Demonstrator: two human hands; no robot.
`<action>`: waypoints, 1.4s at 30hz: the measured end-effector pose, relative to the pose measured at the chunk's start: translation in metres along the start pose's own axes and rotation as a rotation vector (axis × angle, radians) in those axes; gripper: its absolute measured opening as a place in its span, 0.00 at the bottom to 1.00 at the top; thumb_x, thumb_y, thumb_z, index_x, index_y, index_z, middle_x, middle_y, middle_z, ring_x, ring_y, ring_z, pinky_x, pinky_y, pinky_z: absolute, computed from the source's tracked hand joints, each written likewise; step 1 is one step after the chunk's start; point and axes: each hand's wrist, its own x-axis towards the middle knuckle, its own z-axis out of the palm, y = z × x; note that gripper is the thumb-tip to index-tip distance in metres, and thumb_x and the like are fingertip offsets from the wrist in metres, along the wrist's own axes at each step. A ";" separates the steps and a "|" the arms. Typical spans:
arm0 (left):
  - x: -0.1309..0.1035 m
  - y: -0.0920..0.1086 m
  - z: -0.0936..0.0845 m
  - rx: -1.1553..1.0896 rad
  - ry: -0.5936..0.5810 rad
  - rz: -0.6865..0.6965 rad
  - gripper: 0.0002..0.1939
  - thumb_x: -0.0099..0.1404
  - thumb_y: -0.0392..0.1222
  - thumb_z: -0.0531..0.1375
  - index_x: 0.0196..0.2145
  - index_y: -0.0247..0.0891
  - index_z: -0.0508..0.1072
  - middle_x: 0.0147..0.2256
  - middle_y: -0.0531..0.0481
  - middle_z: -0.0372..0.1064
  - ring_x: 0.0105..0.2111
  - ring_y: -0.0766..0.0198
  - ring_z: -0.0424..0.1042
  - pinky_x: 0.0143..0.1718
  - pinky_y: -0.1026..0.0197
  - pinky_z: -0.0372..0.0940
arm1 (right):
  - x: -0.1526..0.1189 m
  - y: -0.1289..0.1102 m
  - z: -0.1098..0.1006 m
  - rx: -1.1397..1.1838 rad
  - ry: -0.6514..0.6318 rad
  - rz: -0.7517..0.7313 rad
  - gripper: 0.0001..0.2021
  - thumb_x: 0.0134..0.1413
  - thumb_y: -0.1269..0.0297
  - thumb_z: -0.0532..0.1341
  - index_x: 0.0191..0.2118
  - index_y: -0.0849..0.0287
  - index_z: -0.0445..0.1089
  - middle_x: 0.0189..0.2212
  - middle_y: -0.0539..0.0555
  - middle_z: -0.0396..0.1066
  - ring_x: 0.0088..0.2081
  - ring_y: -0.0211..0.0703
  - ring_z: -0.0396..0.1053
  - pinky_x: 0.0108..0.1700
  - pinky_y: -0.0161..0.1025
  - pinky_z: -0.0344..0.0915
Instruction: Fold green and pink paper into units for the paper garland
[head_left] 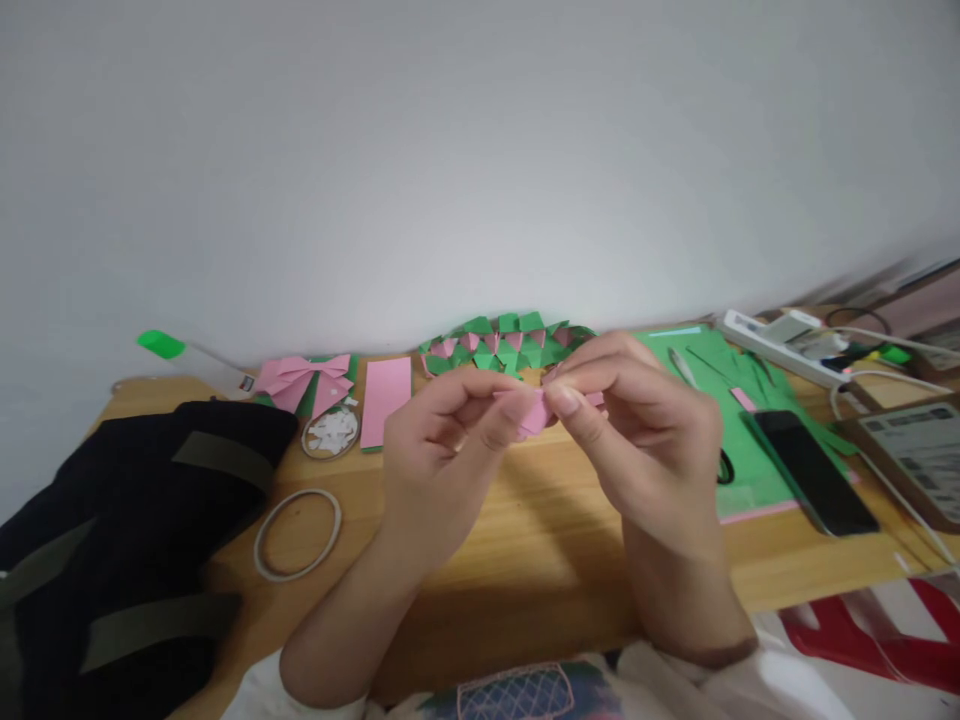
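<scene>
A small folded piece of pink paper (534,416) is held up above the wooden table. My left hand (450,450) pinches its left side between thumb and fingers. On the other side, my right hand (645,440) grips it with thumb and fingertips, and a bit of pink shows past the right thumb. The exact folds are partly hidden by my fingers. Behind my hands lies a row of folded green and pink paper pieces (499,345). Left of my left hand is a stack of pink paper strips (388,395).
A pink paper bow (307,382), a ring of white scraps (331,432) and a tape roll (298,535) sit left, beside dark cloth (150,520). To the right are green paper sheets (750,480), a phone (814,470), a power strip (784,345) and a box (919,450).
</scene>
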 end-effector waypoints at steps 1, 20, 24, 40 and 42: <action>0.000 0.000 0.000 -0.021 -0.006 -0.018 0.02 0.61 0.39 0.66 0.30 0.41 0.77 0.28 0.54 0.78 0.28 0.68 0.76 0.30 0.68 0.72 | 0.000 0.000 0.000 -0.004 0.002 0.001 0.06 0.56 0.73 0.64 0.31 0.57 0.74 0.27 0.49 0.70 0.33 0.38 0.68 0.35 0.39 0.66; 0.007 -0.008 0.001 -0.168 -0.031 -0.005 0.07 0.58 0.32 0.66 0.29 0.43 0.81 0.25 0.57 0.78 0.25 0.71 0.76 0.28 0.71 0.71 | 0.004 0.004 -0.003 0.033 0.005 -0.052 0.07 0.55 0.76 0.65 0.29 0.58 0.73 0.26 0.48 0.70 0.32 0.36 0.67 0.35 0.38 0.64; 0.005 -0.010 -0.002 -0.059 -0.075 0.050 0.07 0.62 0.34 0.63 0.28 0.42 0.81 0.26 0.55 0.77 0.26 0.70 0.74 0.30 0.69 0.70 | 0.005 0.006 -0.007 0.066 -0.056 -0.044 0.07 0.53 0.77 0.65 0.29 0.58 0.73 0.27 0.49 0.69 0.32 0.36 0.67 0.34 0.38 0.64; 0.003 -0.005 -0.016 0.080 -0.245 0.209 0.14 0.63 0.31 0.59 0.20 0.38 0.72 0.18 0.58 0.66 0.19 0.73 0.62 0.20 0.69 0.56 | 0.005 0.002 -0.010 0.202 -0.437 -0.039 0.11 0.59 0.74 0.58 0.25 0.63 0.68 0.20 0.51 0.67 0.25 0.34 0.63 0.27 0.35 0.59; 0.003 -0.005 -0.016 0.059 -0.240 0.184 0.14 0.64 0.33 0.60 0.20 0.39 0.73 0.17 0.58 0.66 0.18 0.73 0.61 0.19 0.69 0.55 | 0.004 0.002 -0.010 0.211 -0.432 -0.028 0.11 0.59 0.74 0.58 0.25 0.63 0.68 0.20 0.52 0.68 0.25 0.34 0.64 0.27 0.35 0.59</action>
